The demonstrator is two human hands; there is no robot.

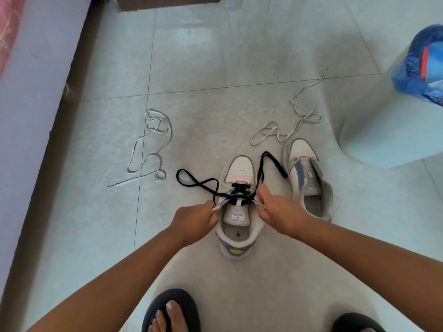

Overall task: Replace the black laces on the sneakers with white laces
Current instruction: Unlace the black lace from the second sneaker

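A white sneaker (pixel 239 171) with lilac trim stands on the floor tiles, toe pointing away from me. A black lace (pixel 199 184) is threaded through only its lower eyelets, and both loose ends trail out over the floor. My left hand (pixel 194 220) pinches the shoe's left eyelet flap. My right hand (pixel 279 212) pinches the right flap at the black lace. A second sneaker (pixel 309 180) without any lace stands just to the right. One white lace (pixel 151 144) lies tangled at the left, and another white lace (pixel 287 127) lies beyond the shoes.
A bin with a blue plastic liner (pixel 419 65) stands at the right on a pale base. A wall and dark skirting (pixel 60 130) run along the left. My feet in dark sandals (pixel 171 312) are at the bottom edge.
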